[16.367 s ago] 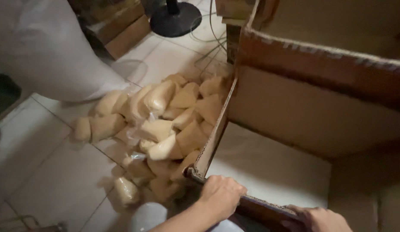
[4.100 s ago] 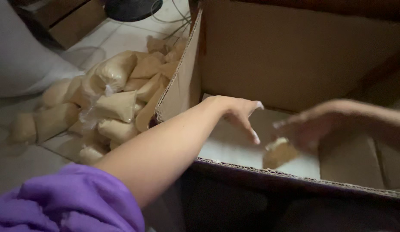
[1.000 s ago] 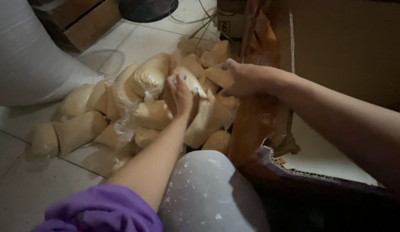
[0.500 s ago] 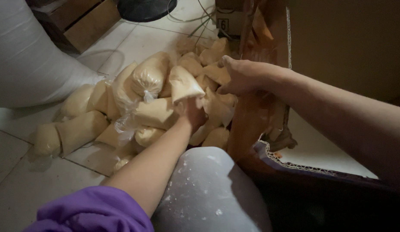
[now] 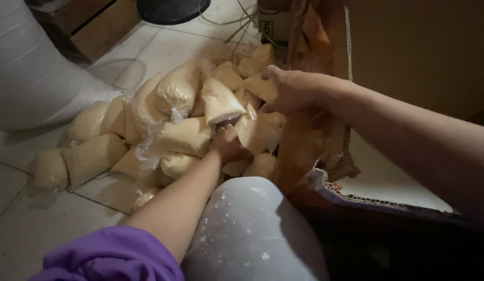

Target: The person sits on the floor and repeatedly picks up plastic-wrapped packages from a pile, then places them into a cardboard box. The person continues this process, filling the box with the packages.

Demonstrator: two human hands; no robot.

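Observation:
A heap of clear plastic bags filled with tan powder lies on the tiled floor. My left hand is down in the middle of the heap, closed on the bottom end of one bag that stands tilted above it. My right hand reaches over the box wall and grips another tan bag at the heap's right edge. My purple sleeve shows at the bottom.
A big open cardboard box stands right of the heap, its pale floor showing. A large white sack leans at the left. My knee in pale trousers is at the front. A wooden crate and a black round base sit behind.
My left hand has slid from the top of the heap down toward me and closed on a bag, which now stands up. My right hand has stayed on its bag by the box.

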